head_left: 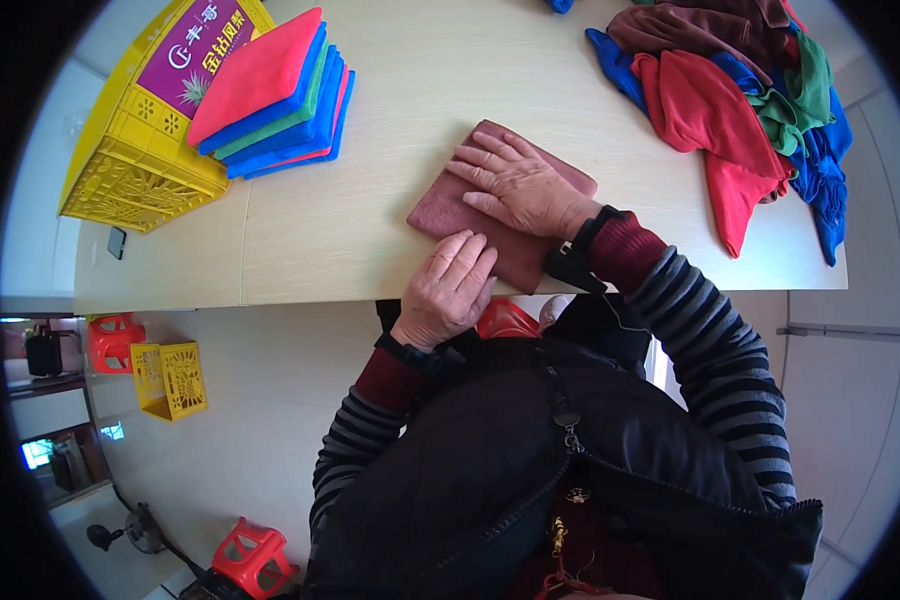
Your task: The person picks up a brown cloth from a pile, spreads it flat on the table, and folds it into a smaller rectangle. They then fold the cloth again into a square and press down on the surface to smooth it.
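A reddish-brown cloth point(440, 208), folded into a thick square, lies near the table's front edge. My right hand point(530, 190) presses flat on its far part, fingers stretched out and slightly spread. At the cloth's near-left edge, my left hand point(444, 292) has its fingers curled together over the border, seemingly pinching it; the thumb is hidden. Further left stands a neat stack of folded cloths point(280, 100) in red, blue and green. A loose heap of crumpled cloths point(710, 110) in red, brown, blue and green lies at the far right.
A yellow plastic crate point(150, 150) with a purple label stands at the table's left, beside the stack. Near it lies a small dark flat object point(117, 243). On the floor at left are a smaller yellow crate point(170, 380) and red stools point(255, 560). The table's front edge point(320, 302) is close to me.
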Demonstrator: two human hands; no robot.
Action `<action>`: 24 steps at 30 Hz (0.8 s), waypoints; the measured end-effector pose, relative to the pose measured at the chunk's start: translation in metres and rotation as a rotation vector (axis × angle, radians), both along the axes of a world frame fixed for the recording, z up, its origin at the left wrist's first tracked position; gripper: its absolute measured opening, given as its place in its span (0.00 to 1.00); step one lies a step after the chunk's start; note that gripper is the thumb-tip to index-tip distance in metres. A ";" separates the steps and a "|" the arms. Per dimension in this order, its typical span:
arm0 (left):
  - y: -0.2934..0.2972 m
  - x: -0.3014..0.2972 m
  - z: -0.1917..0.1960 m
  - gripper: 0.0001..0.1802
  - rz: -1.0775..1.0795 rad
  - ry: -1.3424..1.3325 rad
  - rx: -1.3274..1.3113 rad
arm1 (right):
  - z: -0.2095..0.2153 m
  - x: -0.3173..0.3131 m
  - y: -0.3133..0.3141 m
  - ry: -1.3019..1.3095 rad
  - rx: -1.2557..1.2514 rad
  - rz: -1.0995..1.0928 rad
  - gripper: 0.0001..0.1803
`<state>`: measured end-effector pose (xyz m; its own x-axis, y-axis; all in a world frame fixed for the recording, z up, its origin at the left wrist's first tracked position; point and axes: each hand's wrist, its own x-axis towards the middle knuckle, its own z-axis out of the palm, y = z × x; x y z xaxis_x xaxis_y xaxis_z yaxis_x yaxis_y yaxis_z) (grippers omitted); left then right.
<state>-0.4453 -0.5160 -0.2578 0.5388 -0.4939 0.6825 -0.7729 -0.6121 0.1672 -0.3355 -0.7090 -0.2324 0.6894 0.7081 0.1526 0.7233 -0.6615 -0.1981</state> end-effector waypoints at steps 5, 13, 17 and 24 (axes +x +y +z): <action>0.003 0.000 -0.001 0.17 -0.004 0.008 0.007 | -0.001 0.008 -0.030 -0.084 -0.044 -0.233 0.32; 0.002 -0.004 -0.006 0.17 0.037 -0.077 -0.064 | 0.023 -0.018 -0.037 -0.207 -0.060 -0.312 0.33; 0.004 -0.004 -0.015 0.17 0.070 -0.105 -0.053 | 0.021 -0.060 0.019 0.076 0.121 0.009 0.34; 0.002 -0.002 -0.013 0.15 0.069 -0.099 -0.018 | -0.005 -0.041 0.002 -0.001 0.044 0.017 0.33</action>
<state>-0.4474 -0.5144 -0.2710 0.5009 -0.4451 0.7423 -0.7421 -0.6623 0.1037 -0.3762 -0.7066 -0.2371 0.6775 0.7121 0.1843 0.7343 -0.6400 -0.2263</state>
